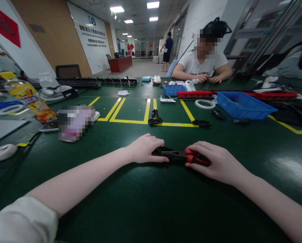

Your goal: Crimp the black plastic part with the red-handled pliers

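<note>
My right hand [211,160] is wrapped round the red and black handles of a pair of pliers [198,158], whose metal jaws point left. In my left hand [147,148] is a small black plastic part [163,151], pinched between thumb and fingers. The jaws meet or overlap this part; exactly where they touch is too dark to tell. Both hands rest low over the green table. Beyond them lie more black plastic pieces [155,118], one black piece [201,123] on the yellow tape, and another black piece [219,114] beside the blue bin.
A large blue bin [244,106] stands at right, with a smaller blue bin [175,89] behind. A phone [76,123], a drink bottle [30,99] and a white computer mouse [2,152] are at left. Across the table [130,195] sits a person [204,60].
</note>
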`<state>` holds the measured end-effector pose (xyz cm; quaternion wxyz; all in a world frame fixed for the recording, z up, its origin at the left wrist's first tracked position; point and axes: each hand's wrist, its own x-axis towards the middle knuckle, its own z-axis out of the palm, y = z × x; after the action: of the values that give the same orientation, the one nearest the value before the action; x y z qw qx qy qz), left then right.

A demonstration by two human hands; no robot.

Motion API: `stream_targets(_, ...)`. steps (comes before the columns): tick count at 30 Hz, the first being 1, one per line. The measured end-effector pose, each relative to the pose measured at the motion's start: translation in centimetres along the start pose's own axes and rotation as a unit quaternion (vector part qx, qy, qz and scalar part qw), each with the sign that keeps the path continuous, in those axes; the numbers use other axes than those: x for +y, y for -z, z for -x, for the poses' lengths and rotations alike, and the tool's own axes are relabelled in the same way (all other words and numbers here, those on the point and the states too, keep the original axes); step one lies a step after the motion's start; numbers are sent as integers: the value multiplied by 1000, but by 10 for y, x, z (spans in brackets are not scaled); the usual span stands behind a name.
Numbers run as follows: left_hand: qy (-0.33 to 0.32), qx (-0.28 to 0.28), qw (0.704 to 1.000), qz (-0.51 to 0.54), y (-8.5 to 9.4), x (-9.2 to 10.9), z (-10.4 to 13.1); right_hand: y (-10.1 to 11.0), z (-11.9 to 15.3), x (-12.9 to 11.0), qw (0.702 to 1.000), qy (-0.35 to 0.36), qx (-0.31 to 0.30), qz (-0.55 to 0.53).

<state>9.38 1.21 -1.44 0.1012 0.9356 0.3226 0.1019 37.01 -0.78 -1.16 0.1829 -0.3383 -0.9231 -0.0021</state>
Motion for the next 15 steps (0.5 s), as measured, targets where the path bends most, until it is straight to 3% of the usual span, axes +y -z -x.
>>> stream_targets(15, 21, 27, 999, 16, 1, 4, 2, 5, 3, 7, 995, 31, 69, 64)
